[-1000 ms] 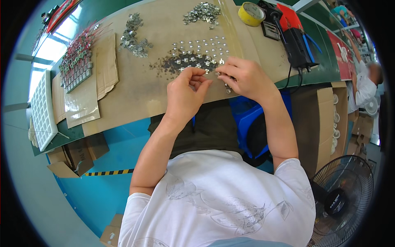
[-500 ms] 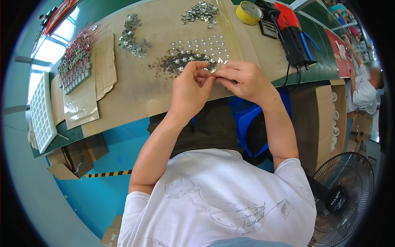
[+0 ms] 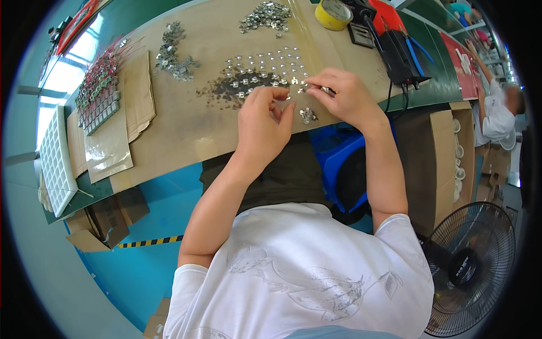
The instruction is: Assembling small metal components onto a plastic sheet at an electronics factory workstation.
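My left hand (image 3: 263, 121) hovers over the front of the workbench, its curled fingers and thumb apart. At its index fingertip is a small shiny metal piece (image 3: 288, 96), which looks beside the finger rather than gripped. To the right, my right hand (image 3: 345, 100) is closed in a pinch; a short metallic thing (image 3: 328, 90) shows between its fingers, its kind unclear. Small metal pieces stand in rows (image 3: 265, 63) beyond both hands, the nearer ones over a dark, stained patch. A little heap of metal pieces (image 3: 307, 115) lies between the hands, near the bench edge.
Two larger piles of metal pieces (image 3: 265, 18) (image 3: 174, 53) lie farther back. Wired parts (image 3: 100, 93) stand on cardboard at left, beside a white grid tray (image 3: 58, 161). Yellow tape (image 3: 333, 14) and a black device (image 3: 400, 56) are at right. A fan (image 3: 468, 268) stands lower right; another person (image 3: 499, 116) sits beyond.
My hands have moved apart: the right shifted right, away from the left fingertips. The small heap near the edge now shows between them. The view has shifted slightly.
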The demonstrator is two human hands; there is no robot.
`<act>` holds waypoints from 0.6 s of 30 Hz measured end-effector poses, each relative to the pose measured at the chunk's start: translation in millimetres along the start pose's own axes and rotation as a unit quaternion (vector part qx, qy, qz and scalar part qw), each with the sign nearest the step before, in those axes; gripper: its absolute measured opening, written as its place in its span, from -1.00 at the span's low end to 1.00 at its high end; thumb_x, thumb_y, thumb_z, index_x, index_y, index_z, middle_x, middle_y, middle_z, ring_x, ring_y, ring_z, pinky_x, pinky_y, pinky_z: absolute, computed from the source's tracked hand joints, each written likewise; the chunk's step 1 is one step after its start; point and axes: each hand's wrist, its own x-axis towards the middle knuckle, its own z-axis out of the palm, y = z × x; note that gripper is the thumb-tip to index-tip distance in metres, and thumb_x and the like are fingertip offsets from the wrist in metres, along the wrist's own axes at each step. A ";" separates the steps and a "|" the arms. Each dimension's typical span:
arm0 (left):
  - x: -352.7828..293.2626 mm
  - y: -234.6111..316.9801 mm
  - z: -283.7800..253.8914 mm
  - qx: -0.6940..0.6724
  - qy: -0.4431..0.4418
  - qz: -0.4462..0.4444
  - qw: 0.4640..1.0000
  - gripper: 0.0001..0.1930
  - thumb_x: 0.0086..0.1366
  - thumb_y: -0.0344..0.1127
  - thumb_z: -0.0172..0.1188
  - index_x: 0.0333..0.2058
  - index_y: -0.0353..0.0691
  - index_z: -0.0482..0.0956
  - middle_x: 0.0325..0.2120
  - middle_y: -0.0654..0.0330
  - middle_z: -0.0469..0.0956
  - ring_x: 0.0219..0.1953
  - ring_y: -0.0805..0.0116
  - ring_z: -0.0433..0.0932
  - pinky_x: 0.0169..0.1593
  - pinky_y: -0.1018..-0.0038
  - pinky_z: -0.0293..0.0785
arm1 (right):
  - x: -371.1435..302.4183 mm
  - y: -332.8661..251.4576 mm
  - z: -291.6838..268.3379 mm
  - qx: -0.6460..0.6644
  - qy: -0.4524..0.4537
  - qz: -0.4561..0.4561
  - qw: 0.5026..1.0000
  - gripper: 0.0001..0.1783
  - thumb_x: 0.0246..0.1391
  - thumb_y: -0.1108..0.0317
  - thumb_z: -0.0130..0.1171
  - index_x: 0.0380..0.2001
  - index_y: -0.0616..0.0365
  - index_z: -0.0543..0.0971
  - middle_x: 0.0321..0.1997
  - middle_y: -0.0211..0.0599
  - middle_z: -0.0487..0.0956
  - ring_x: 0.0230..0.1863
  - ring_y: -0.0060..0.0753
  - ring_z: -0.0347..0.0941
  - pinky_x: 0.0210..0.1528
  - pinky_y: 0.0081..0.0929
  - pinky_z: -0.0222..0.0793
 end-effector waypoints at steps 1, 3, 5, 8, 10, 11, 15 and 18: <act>-5.2 0.9 -3.1 0.034 0.004 0.050 0.998 -0.79 0.28 -0.52 0.48 -0.12 -0.30 0.71 -0.23 0.19 0.71 -0.44 0.48 0.58 -0.37 0.46 0.52 | -2.7 -6.5 -6.6 -0.018 0.003 0.016 1.000 -0.87 0.15 0.47 0.43 -0.21 0.18 0.79 -0.31 -0.18 0.69 -0.27 -0.06 0.64 -0.20 -0.23 0.58; -16.3 0.9 -6.2 0.059 0.001 0.078 0.995 -0.78 0.25 -0.53 0.50 -0.15 -0.28 0.71 -0.26 0.18 0.68 -0.44 0.41 0.58 -0.38 0.43 0.52 | -13.6 -9.7 -13.4 -0.036 0.005 0.033 0.999 -0.88 0.17 0.48 0.42 -0.21 0.19 0.79 -0.31 -0.18 0.69 -0.28 -0.07 0.65 -0.21 -0.25 0.58; -20.1 -1.8 -4.5 0.083 -0.003 0.107 0.991 -0.78 0.21 -0.53 0.52 -0.18 -0.26 0.72 -0.29 0.17 0.65 -0.44 0.33 0.58 -0.38 0.41 0.53 | -26.0 -7.8 -18.0 -0.003 -0.015 0.042 0.999 -0.82 0.14 0.54 0.48 -0.17 0.24 0.78 -0.31 -0.28 0.66 -0.45 -0.45 0.49 -0.38 -0.47 0.38; -23.4 -5.9 1.6 0.127 -0.003 0.184 0.975 -0.75 0.16 -0.51 0.55 -0.19 -0.24 0.71 -0.29 0.17 0.62 -0.37 0.20 0.60 -0.35 0.33 0.55 | -40.6 -12.1 -15.3 0.035 -0.025 0.073 0.996 -0.81 0.12 0.53 0.51 -0.18 0.25 0.77 -0.31 -0.31 0.64 -0.46 -0.50 0.46 -0.40 -0.50 0.34; -22.4 -5.2 7.1 0.147 -0.015 0.213 0.966 -0.72 0.14 -0.47 0.57 -0.17 -0.23 0.72 -0.31 0.15 0.59 -0.30 0.11 0.62 -0.27 0.25 0.58 | -43.7 -21.5 -9.8 0.057 -0.024 0.091 0.994 -0.81 0.11 0.53 0.52 -0.18 0.25 0.77 -0.31 -0.31 0.64 -0.46 -0.49 0.47 -0.40 -0.50 0.35; -21.9 -3.9 9.3 0.145 -0.017 0.214 0.966 -0.72 0.14 -0.47 0.57 -0.17 -0.23 0.72 -0.31 0.15 0.59 -0.30 0.11 0.62 -0.27 0.25 0.58 | -43.1 -25.2 -6.7 0.079 -0.022 0.107 0.991 -0.80 0.10 0.53 0.53 -0.19 0.24 0.77 -0.30 -0.31 0.64 -0.46 -0.49 0.47 -0.39 -0.49 0.36; -19.0 -4.1 13.8 0.171 -0.036 0.202 0.964 -0.74 0.15 -0.44 0.56 -0.17 -0.22 0.75 -0.30 0.14 0.59 -0.26 0.09 0.63 -0.22 0.22 0.58 | -43.2 -27.2 0.5 0.054 -0.045 0.121 0.990 -0.85 0.12 0.45 0.51 -0.24 0.22 0.77 -0.24 -0.19 0.68 -0.28 -0.16 0.68 -0.23 -0.30 0.58; -17.5 -4.9 15.3 0.173 -0.036 0.206 0.963 -0.76 0.16 -0.43 0.56 -0.19 -0.23 0.75 -0.30 0.14 0.59 -0.26 0.09 0.63 -0.22 0.22 0.58 | -44.0 -25.1 -0.5 0.051 -0.047 0.120 0.990 -0.86 0.12 0.45 0.51 -0.25 0.21 0.76 -0.25 -0.20 0.69 -0.26 -0.13 0.67 -0.20 -0.27 0.58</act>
